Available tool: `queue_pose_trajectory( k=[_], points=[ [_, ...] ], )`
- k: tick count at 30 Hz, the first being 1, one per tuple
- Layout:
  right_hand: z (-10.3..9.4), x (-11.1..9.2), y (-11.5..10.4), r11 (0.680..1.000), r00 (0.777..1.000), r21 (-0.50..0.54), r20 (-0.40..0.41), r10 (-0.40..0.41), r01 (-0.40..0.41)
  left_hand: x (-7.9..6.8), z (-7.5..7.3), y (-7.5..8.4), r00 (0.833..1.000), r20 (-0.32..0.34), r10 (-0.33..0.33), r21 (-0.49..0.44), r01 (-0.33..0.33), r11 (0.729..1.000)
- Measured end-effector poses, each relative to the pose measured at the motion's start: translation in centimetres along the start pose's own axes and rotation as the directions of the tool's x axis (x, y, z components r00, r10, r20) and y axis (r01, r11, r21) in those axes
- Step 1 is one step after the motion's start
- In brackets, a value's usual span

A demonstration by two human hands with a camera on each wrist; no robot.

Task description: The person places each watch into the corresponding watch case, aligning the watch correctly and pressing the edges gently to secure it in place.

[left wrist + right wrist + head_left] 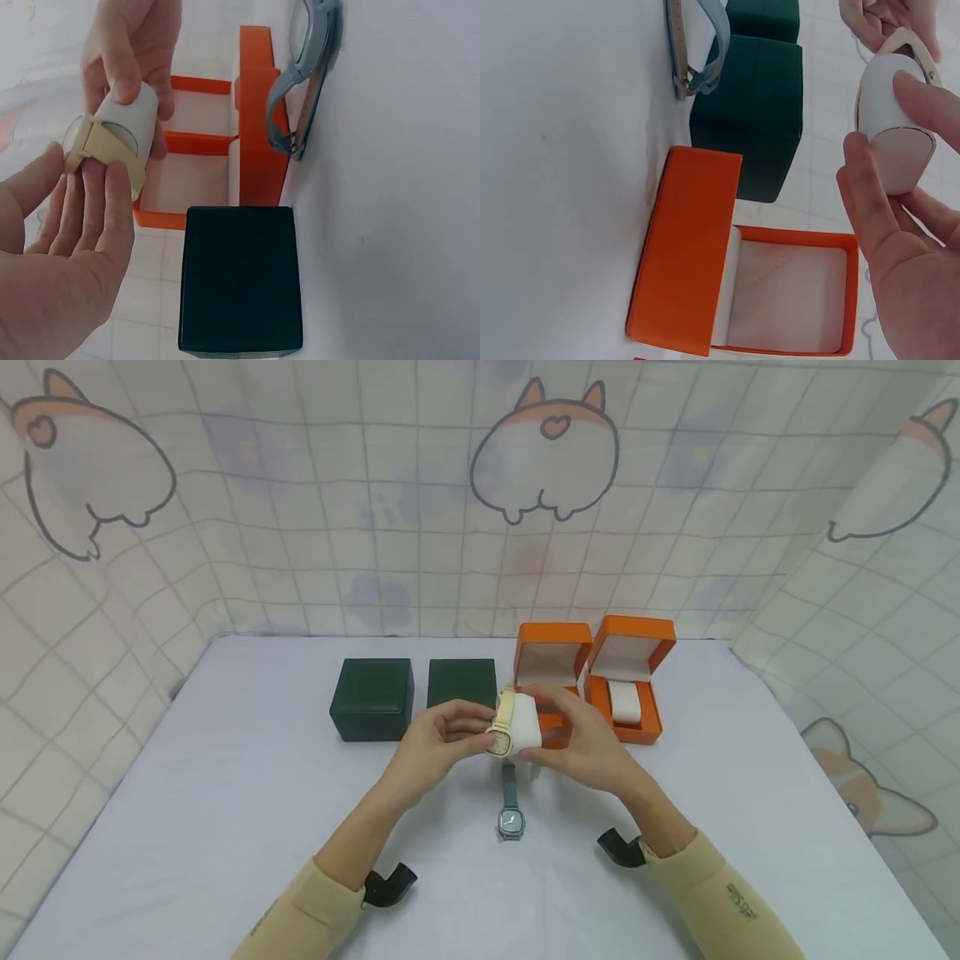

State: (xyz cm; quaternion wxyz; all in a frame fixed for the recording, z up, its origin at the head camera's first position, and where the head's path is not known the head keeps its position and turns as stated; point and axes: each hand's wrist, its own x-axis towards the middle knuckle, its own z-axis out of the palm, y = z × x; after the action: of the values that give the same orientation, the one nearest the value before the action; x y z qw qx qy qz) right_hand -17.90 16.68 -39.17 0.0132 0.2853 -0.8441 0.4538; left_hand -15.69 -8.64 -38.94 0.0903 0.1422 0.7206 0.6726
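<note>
A cream wristwatch (502, 727) is held up over the middle of the table, its strap partly round a white watch cushion (527, 720). My left hand (437, 739) pinches the watch by its strap and case. From the other side my right hand (583, 737) grips the cushion between thumb and fingers. In the left wrist view the strap (109, 146) lies over one end of the cushion (139, 116). The right wrist view shows the cushion's rounded end (889, 90) between my right fingers. Below both hands lies a blue-grey wristwatch (511, 818) on the table.
Two dark green boxes, one at left (372, 700) and one nearer the middle (461, 682), stand shut. Two orange boxes stand open behind my right hand. The right orange box (652, 714) has a white cushion (624, 702) in it; the other (553, 635) is partly hidden.
</note>
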Motion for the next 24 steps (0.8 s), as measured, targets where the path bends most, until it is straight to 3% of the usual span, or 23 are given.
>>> queue_pose_trajectory(
  k=[5,11,15,20,24],
  points=[
    [0.4,0.01,0.61,0.999,1.0,0.027,-0.012,0.02,-0.02,-0.24,0.32,-0.34,0.998,-0.031,0.052,0.04,-0.051,0.998],
    [0.43,0.18,0.61,0.979,0.995,0.175,-0.001,0.103,-0.101,-0.18,0.37,-0.25,0.99,0.015,0.141,0.07,-0.142,0.987],
    [0.34,0.27,0.51,0.968,0.989,0.206,0.013,0.146,-0.146,-0.12,0.38,-0.44,0.984,0.029,0.173,0.102,-0.175,0.979],
    [0.19,0.42,0.38,0.964,0.981,0.185,0.023,0.193,-0.194,-0.13,0.62,-0.73,0.972,-0.009,0.234,0.235,-0.225,0.945],
    [0.34,0.62,0.11,0.96,0.975,0.173,0.03,0.219,-0.221,-0.08,0.94,-0.83,0.956,-0.036,0.292,0.342,-0.263,0.902]
  ],
)
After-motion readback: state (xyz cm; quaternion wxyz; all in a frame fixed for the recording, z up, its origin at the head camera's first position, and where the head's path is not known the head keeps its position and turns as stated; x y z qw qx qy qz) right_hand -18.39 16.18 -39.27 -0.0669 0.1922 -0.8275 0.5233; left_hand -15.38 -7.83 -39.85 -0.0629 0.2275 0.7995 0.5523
